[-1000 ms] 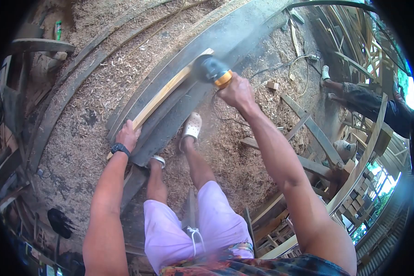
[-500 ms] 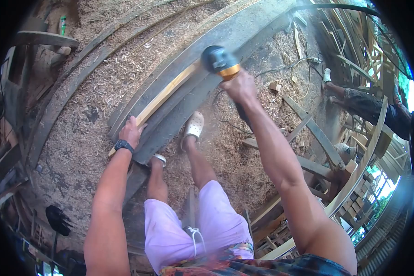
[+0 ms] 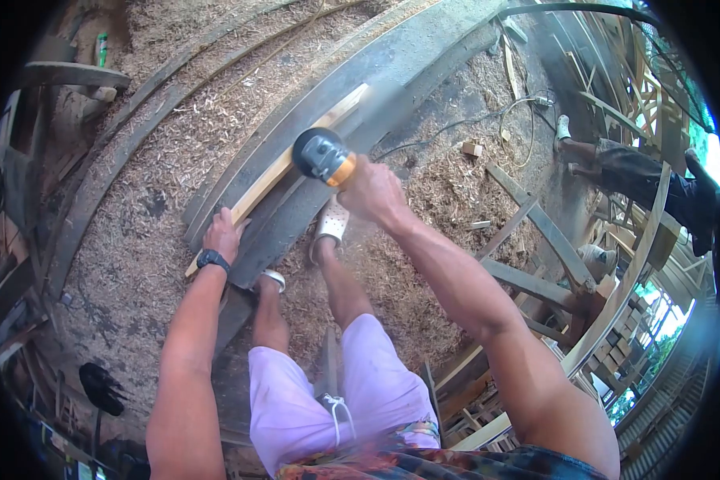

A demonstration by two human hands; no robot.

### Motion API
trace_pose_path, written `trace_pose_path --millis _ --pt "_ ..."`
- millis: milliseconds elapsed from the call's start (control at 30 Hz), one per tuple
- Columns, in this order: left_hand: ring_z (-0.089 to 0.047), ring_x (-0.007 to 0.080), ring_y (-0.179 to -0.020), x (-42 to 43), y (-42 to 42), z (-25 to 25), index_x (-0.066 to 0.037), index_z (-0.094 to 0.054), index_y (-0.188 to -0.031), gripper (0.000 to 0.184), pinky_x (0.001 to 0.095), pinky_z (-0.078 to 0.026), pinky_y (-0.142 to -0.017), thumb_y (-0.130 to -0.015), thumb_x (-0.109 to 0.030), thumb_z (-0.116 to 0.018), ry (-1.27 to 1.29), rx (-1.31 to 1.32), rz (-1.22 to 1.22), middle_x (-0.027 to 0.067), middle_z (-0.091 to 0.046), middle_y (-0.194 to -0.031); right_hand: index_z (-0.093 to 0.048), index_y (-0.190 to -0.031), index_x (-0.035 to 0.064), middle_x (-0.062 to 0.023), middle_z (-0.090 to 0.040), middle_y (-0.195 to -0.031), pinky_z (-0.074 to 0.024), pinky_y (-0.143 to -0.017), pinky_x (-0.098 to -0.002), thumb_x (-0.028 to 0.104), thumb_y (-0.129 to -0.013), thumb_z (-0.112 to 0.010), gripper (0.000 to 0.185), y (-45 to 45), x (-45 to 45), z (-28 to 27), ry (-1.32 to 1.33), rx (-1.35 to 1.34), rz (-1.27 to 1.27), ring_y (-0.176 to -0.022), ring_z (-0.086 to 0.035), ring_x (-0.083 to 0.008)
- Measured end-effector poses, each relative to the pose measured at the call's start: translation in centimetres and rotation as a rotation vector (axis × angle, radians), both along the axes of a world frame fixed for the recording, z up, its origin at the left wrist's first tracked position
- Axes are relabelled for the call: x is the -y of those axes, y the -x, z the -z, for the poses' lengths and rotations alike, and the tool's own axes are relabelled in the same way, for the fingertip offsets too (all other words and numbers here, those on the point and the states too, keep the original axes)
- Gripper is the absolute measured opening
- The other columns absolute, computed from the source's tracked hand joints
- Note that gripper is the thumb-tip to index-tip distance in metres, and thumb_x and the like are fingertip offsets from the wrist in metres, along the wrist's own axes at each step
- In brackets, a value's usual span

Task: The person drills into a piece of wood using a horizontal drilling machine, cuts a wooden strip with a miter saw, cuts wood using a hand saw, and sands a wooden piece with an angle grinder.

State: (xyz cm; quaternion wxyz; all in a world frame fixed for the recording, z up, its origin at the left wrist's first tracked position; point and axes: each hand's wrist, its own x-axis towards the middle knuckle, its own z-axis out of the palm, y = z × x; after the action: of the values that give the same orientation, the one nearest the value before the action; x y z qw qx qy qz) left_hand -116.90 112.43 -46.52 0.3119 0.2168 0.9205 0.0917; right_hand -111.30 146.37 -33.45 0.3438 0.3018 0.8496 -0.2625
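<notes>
My right hand is wrapped around the body of an angle grinder with a dark round head and an orange collar. The grinder's head sits over the middle of a pale wooden strip. Near the strip's lower end my left hand, with a dark watch on the wrist, grips it from above. Beneath the strip lie wide grey planks. A hazy cloud of dust hangs by the strip's far end. Whether the disc touches the wood is hidden by the grinder's head.
Wood shavings cover the ground. A cable runs across the floor at the right. A small wood block and a timber frame lie nearby. Another person's legs show at the right. My shoe is beside the planks.
My right hand has brought the grinder down and left along the strip, toward my left hand. The strip's far end has come into view. My left hand stays on its lower end.
</notes>
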Motion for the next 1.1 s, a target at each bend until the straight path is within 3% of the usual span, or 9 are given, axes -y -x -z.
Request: trace_pose_path --millis 167,467,533,667,733,833,933,1100 --pt "-0.066 0.0482 -0.088 0.4 -0.3 0.7 -0.005 -0.043 -0.107 0.048 0.0559 -0.054 -0.073 -0.095 -0.049 -0.062 -0.008 -0.020 0.023 0.0259 -0.062 -0.098 -0.059 -0.114 -0.0050 -0.0223 -0.071 -0.090 -0.0618 -0.074 -0.0428 0.015 -0.079 -0.069 0.041 1.5 -5.3 -0.6 -0.088 0.006 0.140 -0.085 -0.073 -0.0329" --pt "-0.066 0.0465 -0.090 0.3 -0.4 0.5 -0.006 -0.044 -0.107 0.048 0.0542 -0.054 -0.075 -0.095 -0.047 -0.064 0.008 -0.025 0.020 0.0250 -0.062 -0.100 -0.069 -0.109 -0.0026 -0.0224 -0.073 -0.097 -0.0602 -0.082 -0.0416 0.018 -0.075 -0.071 0.040 3.1 -13.2 -1.2 -0.299 -0.060 0.226 -0.088 -0.073 -0.0317" --pt "-0.066 0.0454 -0.090 0.3 -0.4 0.7 -0.005 -0.044 -0.106 0.049 0.0536 -0.055 -0.076 -0.094 -0.048 -0.064 0.021 -0.054 0.044 0.0243 -0.062 -0.099 -0.069 -0.108 -0.0014 -0.0224 -0.073 -0.097 -0.0604 -0.082 -0.0416 0.018 -0.074 -0.072 0.039 3.3 -11.9 -2.1 -0.247 -0.053 0.276 -0.089 -0.073 -0.0309" --pt "-0.066 0.0446 -0.089 0.3 -0.6 0.6 -0.005 -0.044 -0.106 0.050 0.0526 -0.055 -0.075 -0.094 -0.049 -0.064 0.020 -0.081 0.062 0.0236 -0.061 -0.098 -0.060 -0.114 -0.0042 -0.0205 -0.072 -0.094 -0.0617 -0.079 -0.0427 0.019 -0.077 -0.072 0.045 1.4 -5.6 -0.7 -0.101 -0.084 0.138 -0.083 -0.073 -0.0305" --pt "-0.065 0.0479 -0.090 0.2 -0.4 0.4 -0.004 -0.043 -0.109 0.049 0.0553 -0.053 -0.075 -0.095 -0.046 -0.064 0.034 -0.019 0.036 0.0260 -0.060 -0.102 -0.057 -0.115 -0.0041 -0.0197 -0.072 -0.093 -0.0619 -0.078 -0.0431 0.020 -0.079 -0.073 0.047 1.5 -2.2 -1.4 -0.011 0.022 0.045 -0.083 -0.073 -0.0315" --pt "-0.064 0.0476 -0.091 0.2 -0.5 0.4 -0.004 -0.043 -0.109 0.049 0.0552 -0.053 -0.076 -0.095 -0.046 -0.064 0.025 -0.036 0.036 0.0256 -0.060 -0.102 -0.057 -0.110 -0.0029 -0.0247 -0.071 -0.093 -0.0608 -0.078 -0.0471 0.020 -0.078 -0.074 0.043 1.1 1.2 -1.0 0.015 0.005 -0.084 -0.086 -0.073 -0.0385" --pt "-0.064 0.0475 -0.091 0.3 -0.6 0.6 -0.004 -0.044 -0.109 0.049 0.0550 -0.053 -0.076 -0.094 -0.046 -0.064 0.024 -0.058 0.042 0.0255 -0.060 -0.102 -0.057 -0.108 -0.0033 -0.0264 -0.071 -0.092 -0.0603 -0.078 -0.0485 0.020 -0.078 -0.074 0.041 1.0 1.7 -1.2 -0.019 -0.058 -0.116 -0.086 -0.072 -0.0408" --pt "-0.065 0.0455 -0.089 0.3 -0.8 0.6 -0.005 -0.044 -0.107 0.050 0.0530 -0.054 -0.074 -0.094 -0.048 -0.064 0.015 -0.073 0.049 0.0240 -0.060 -0.099 -0.059 -0.109 -0.0037 -0.0254 -0.071 -0.092 -0.0614 -0.077 -0.0448 0.015 -0.078 -0.071 0.038 1.6 -2.2 -0.9 -0.033 0.033 0.031 -0.084 -0.073 -0.0361"
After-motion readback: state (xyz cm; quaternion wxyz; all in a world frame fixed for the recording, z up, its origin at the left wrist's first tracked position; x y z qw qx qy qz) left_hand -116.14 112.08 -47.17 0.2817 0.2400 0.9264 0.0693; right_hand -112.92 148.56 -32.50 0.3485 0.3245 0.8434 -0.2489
